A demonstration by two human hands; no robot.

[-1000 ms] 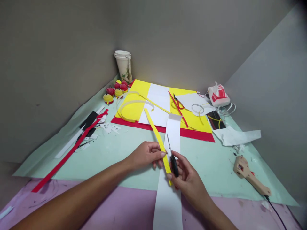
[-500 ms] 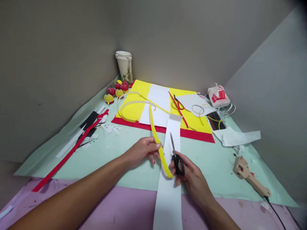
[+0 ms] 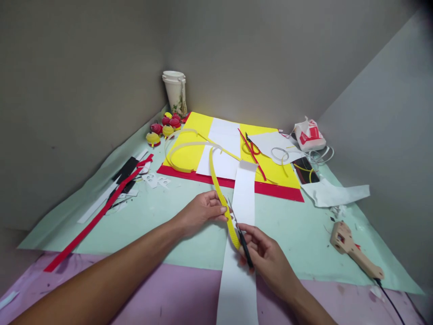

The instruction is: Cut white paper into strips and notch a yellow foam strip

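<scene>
Two hands: left hand pinches ribbed yellow strip, right hand seemingly grips scissors.

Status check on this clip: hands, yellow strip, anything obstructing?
Left hand pinching yellow strip. Right hand holding scissors, blades at strip. White paper band underneath; nothing in the way.

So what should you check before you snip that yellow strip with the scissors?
1. Left hand pinches the yellow strip: ok.
2. Right hand grips the scissors: ok.
3. Blades meet the strip's edge: ok.
4. Fingers out of the blades' way: cannot tell, left fingertips are close.
5. White paper band lies flat underneath: ok.
6. Glue gun lies away from both hands: ok.
</scene>
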